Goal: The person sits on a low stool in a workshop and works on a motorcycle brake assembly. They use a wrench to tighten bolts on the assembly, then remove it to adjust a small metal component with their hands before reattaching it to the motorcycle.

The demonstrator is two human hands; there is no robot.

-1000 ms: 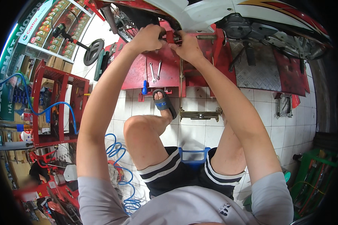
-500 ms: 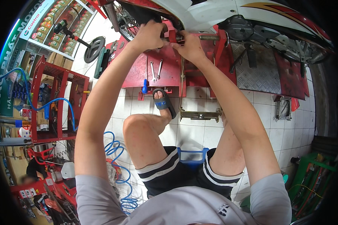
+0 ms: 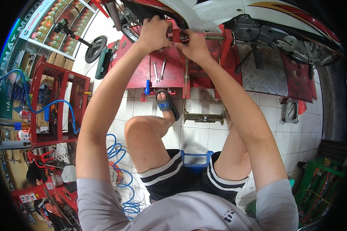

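At the far side, my left hand (image 3: 154, 35) is closed beside the motorbike's tyre, at the left of a red metal clamp jaw (image 3: 176, 35). What its fingers hold is hidden behind the hand. Across the jaw, my right hand (image 3: 196, 46) pinches round the near end of the clamp's threaded rod (image 3: 215, 37), its thumb towards the left hand. The rod runs right to a red upright bracket (image 3: 228, 40). On the red lift platform (image 3: 137, 77) below my hands lie a blue-handled screwdriver (image 3: 147, 87) and two spanners, one left (image 3: 155, 71) and one right (image 3: 163, 69).
The white motorbike (image 3: 219, 13) stands over the platform's far side. A green tool case (image 3: 103, 63) lies at its left edge. A red tool trolley (image 3: 61, 104) stands left, a coiled blue air hose (image 3: 119, 165) beside my leg, and a green rack (image 3: 322, 184) at lower right.
Both hands stay at the clamp in nearly the same pose. The whole view has shifted very slightly; the tools on the platform have not moved.
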